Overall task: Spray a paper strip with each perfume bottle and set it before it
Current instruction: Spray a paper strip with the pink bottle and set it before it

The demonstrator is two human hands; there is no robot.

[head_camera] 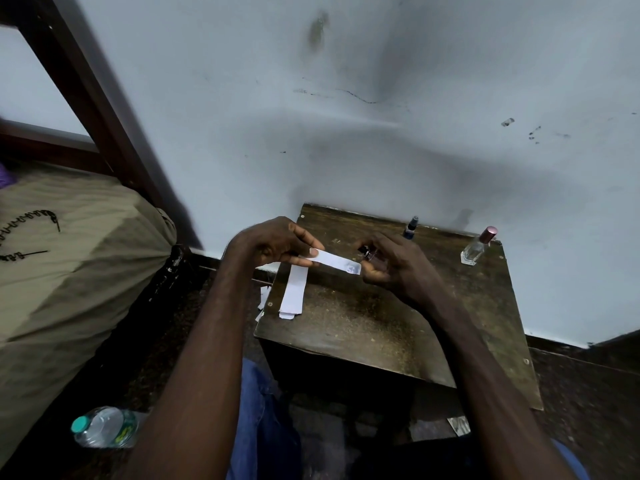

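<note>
My left hand [277, 244] pinches one end of a white paper strip [337, 262] and holds it level above the small wooden table [363, 327]. The strip's free end has a damp mark and points at a small dark perfume bottle [367, 253], which my right hand [391, 263] grips, mostly hiding it. A small pile of spare strips [293, 292] lies on the table's left side. At the back stand a blue bottle with a black sprayer [411, 227] and a clear bottle with a pink cap [478, 247].
The table stands against a pale wall. A bed with an olive cover [69, 258] fills the left side. A plastic water bottle [104, 427] lies on the dark floor at lower left. Paper scraps [263, 299] lie beside the table's left edge.
</note>
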